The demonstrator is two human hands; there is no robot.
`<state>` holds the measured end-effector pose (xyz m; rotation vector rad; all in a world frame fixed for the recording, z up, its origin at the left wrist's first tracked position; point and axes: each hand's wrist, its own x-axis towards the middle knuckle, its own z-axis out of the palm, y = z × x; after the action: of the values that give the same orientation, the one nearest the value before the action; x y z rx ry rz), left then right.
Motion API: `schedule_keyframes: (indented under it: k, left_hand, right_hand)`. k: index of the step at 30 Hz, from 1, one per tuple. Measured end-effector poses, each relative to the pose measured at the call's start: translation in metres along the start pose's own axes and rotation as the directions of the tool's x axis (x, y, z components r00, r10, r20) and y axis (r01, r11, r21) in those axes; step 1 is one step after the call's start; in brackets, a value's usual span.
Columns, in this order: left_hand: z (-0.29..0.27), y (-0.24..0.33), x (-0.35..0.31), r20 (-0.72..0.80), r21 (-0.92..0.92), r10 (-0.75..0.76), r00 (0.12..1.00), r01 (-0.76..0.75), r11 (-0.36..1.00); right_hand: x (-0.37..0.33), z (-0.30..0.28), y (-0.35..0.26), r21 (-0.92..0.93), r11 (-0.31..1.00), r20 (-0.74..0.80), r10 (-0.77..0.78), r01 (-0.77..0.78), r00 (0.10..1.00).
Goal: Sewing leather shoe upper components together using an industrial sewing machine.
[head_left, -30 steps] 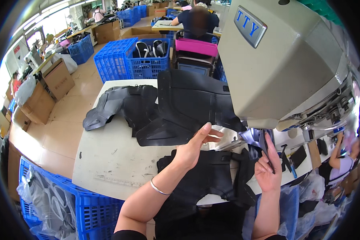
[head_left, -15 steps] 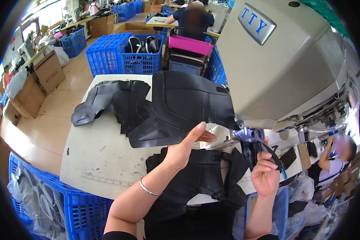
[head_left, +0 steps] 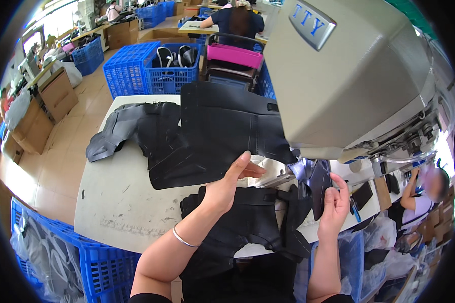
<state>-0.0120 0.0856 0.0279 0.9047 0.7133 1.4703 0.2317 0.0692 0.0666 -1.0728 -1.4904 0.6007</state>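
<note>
A black boot-upper panel (head_left: pixel 222 123) with stitched seams spreads across the table, its right end under the sewing machine head (head_left: pixel 349 76). My left hand (head_left: pixel 225 189) is closed on the panel's lower edge, thumb on top and fingers beneath. My right hand (head_left: pixel 334 204) pinches a dark flap (head_left: pixel 320 189) hanging beside the machine's needle area, right of the panel; whether flap and panel are one piece I cannot tell. Another black upper (head_left: pixel 146 123) lies at the left. More black pieces (head_left: pixel 242 214) rest at the table's near edge, below my hands.
The white table (head_left: pixel 106 202) carries a printed ruler along its front. Blue crates (head_left: pixel 108 267) stand at the near left; another crate (head_left: pixel 172 78) beyond the table holds shoes. A blue-handled tool (head_left: pixel 355 211) lies at the right. One person (head_left: pixel 240 22) sits ahead, another (head_left: pixel 414 197) at the right.
The black panel has shifted slightly left and lies flatter. My right hand has changed its grasp, and the flap now hangs straighter. The left hand keeps its place at the panel's edge.
</note>
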Motion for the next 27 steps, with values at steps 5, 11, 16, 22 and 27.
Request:
schedule_keyframes:
  k: [5,11,16,22,27]
  left_hand:
    - [0.002,0.000,-0.001,-0.056,0.037,-0.024,0.998,0.026,0.999]
    - [0.003,0.002,-0.003,-0.053,0.022,-0.017,0.998,0.018,1.000]
    - [0.005,0.003,-0.004,-0.060,-0.004,-0.013,0.998,0.012,1.000]
    - [0.004,0.002,-0.002,-0.064,-0.011,-0.005,0.998,0.004,1.000]
    - [0.004,0.003,-0.002,-0.064,-0.008,0.011,0.998,-0.012,1.000]
  right_hand:
    - [0.001,0.002,0.003,-0.049,0.997,-0.025,-0.054,0.053,0.998]
    - [-0.003,0.000,0.001,-0.174,0.974,-0.077,-0.160,0.145,0.984]
    - [-0.006,-0.002,0.004,-0.211,0.953,-0.070,-0.238,0.218,0.969]
    - [-0.008,-0.006,-0.001,-0.225,0.959,-0.013,-0.182,0.175,0.983]
    - [-0.007,-0.007,-0.001,-0.228,0.958,-0.001,-0.177,0.172,0.984]
